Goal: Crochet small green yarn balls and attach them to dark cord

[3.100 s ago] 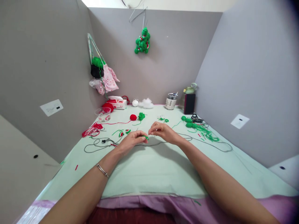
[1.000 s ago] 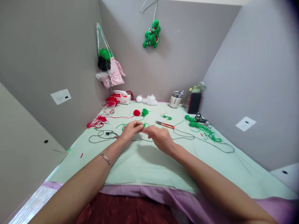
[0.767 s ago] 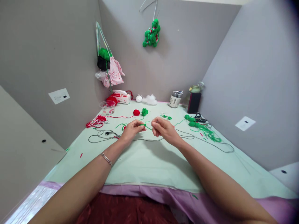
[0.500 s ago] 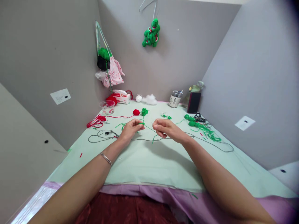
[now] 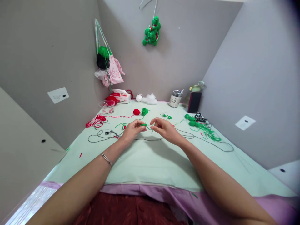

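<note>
My left hand [image 5: 132, 129] pinches a small green yarn piece [image 5: 143, 125] above the pale green cloth [image 5: 150, 162]. My right hand [image 5: 164, 127] is just to its right, fingers pinched on the green thread that runs from that piece. Both hands hover over the middle of the table, close together. A thin bracelet sits on my left wrist. Whether the right hand also holds a needle is too small to tell.
A red ball [image 5: 136, 112] and green yarn clump [image 5: 144, 111] lie beyond the hands. Red yarn [image 5: 95, 121] and a clear cup [image 5: 106, 107] sit far left, green pieces [image 5: 199, 126] far right. A dark cord [image 5: 164, 137] crosses the cloth. A tin [image 5: 174, 99] stands at the back.
My right hand pulled the green thread out to the right, away from the left hand, then came back close to it. The left hand stayed in place.
</note>
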`<state>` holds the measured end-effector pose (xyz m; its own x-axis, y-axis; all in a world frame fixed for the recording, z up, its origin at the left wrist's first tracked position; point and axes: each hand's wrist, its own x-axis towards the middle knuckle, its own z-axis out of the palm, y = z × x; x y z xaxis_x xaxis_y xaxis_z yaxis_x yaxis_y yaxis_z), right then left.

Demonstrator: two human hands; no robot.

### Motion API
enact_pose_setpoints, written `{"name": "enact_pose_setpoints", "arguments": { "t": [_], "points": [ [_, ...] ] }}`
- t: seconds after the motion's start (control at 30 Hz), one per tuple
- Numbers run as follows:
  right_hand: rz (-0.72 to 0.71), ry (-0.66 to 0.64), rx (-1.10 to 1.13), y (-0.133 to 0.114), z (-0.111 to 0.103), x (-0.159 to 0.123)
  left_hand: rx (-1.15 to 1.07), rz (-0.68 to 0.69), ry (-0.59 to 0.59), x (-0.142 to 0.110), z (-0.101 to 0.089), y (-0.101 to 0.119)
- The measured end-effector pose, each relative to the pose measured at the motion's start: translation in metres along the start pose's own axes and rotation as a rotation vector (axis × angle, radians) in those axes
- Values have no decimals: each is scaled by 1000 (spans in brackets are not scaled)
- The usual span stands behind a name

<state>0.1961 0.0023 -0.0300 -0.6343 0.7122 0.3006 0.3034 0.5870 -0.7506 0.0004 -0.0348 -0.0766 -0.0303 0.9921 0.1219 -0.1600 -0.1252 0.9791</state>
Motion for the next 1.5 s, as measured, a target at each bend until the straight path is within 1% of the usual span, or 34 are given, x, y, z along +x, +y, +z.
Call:
{"name": "enact_pose_setpoints", "arguments": {
  "t": [0.1, 0.17, 0.27, 0.37, 0.57, 0.7, 0.83, 1.0, 1.17, 1.27, 1.43, 1.5],
  "points": [
    [-14, 25, -141, 9, 9, 1, 27, 17, -40, -2, 3, 1],
    [-31, 29, -236, 13, 12, 1, 24, 15, -59, -2, 4, 0],
    [-72, 78, -346, 18, 14, 1, 14, 8, -69, -1, 4, -2],
    [-115, 113, -410, 20, 16, 0, 26, 8, -79, -1, 4, -4],
    [-226, 81, -470, 23, 16, 0, 44, 7, -100, 0, 3, -7],
    [-234, 57, -437, 25, 14, 0, 69, -3, -106, 0, 2, -6],
    [-186, 24, -407, 23, 14, 1, 67, 10, -102, 0, 2, -6],
    [-110, -30, -457, 18, 14, 1, 32, -28, -128, 0, 2, -10],
    [-121, -55, -475, 17, 12, 1, 38, -33, -151, 1, 1, -11],
    [-104, -42, -410, 17, 13, 0, 16, -24, -157, 1, 1, -8],
    [-31, 36, -211, 20, 14, 2, -59, -2, -141, 0, 1, -4],
    [-10, 31, -181, 20, 13, 3, -85, -3, -147, 0, 1, -4]
  ]
}}
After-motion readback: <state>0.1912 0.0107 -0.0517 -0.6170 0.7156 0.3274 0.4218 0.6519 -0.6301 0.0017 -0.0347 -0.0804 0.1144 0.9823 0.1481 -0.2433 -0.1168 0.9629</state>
